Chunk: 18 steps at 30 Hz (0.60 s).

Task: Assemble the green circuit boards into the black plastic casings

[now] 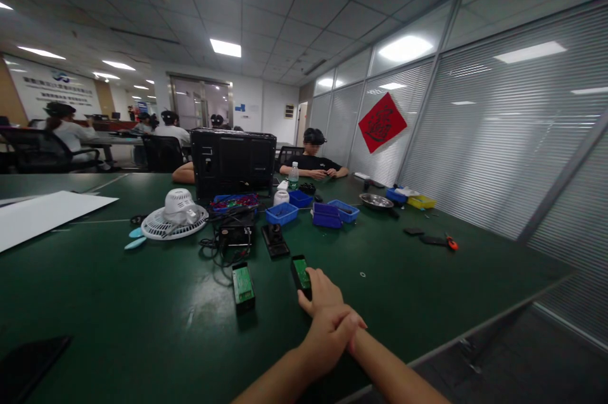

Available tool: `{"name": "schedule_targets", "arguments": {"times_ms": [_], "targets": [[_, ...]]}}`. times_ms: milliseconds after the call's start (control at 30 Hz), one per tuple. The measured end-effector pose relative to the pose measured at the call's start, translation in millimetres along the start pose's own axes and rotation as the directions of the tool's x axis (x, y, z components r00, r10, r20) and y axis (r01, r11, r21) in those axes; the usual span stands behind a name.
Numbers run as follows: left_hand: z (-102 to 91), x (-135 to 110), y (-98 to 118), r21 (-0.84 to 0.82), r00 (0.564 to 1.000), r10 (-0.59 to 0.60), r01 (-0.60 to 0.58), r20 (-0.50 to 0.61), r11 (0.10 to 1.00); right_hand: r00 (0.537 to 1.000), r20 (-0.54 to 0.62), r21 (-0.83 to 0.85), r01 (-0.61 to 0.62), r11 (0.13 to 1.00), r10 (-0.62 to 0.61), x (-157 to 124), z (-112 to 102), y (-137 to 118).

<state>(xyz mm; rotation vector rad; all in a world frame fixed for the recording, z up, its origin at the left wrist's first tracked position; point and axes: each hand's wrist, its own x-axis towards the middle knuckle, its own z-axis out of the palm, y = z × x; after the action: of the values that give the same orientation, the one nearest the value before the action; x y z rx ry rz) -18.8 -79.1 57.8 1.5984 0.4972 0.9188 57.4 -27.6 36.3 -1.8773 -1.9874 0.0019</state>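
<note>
Resting on the near end of a black case (294, 271), the right hand (325, 293) is loosely curled, fingertips at the green board (301, 270) inside; whether it grips anything cannot be told. The left hand (327, 334) is wrapped around the right wrist (360, 344). Just left, a second case (245, 307) lies on the table (142, 303), its own board (244, 282) face up. Both boards appear already seated, and neither case is covered; whether anything is fastened is too small to tell. Beyond lie a black device (275, 240) and blue trays (282, 214).
</note>
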Motion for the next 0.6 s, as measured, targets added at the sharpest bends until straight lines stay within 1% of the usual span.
{"name": "schedule_targets", "arguments": {"times_ms": [100, 200, 333, 500, 600], "targets": [[-1.5, -4.7, 1.7, 0.071, 0.999, 0.033, -0.031, -0.027, 0.997, 0.997, -0.005, 0.0, 0.081, 0.997, -0.081, -2.5, 5.9, -23.1], [-4.3, -5.3, 3.7, 0.146, 0.992, 0.118, -0.11, -0.046, 0.983, 0.989, -0.003, 0.0, 0.148, 0.989, -0.148, -2.6, 12.0, -46.1], [-10.2, -2.2, 9.7, 0.177, 0.976, 0.2, -0.182, -0.086, 0.967, 0.973, 0.013, 0.022, 0.232, 0.972, -0.233, 2.4, 21.2, -72.6], [-15.7, 0.8, 13.7, 0.157, 0.964, 0.213, -0.189, -0.157, 0.969, 0.938, 0.035, 0.092, 0.341, 0.935, -0.345, 12.8, 34.2, -92.6], [-15.8, 1.5, 12.3, 0.156, 0.963, 0.21, -0.184, -0.171, 0.97, 0.916, 0.041, 0.133, 0.392, 0.911, -0.4, 16.5, 42.5, -99.0]]}}
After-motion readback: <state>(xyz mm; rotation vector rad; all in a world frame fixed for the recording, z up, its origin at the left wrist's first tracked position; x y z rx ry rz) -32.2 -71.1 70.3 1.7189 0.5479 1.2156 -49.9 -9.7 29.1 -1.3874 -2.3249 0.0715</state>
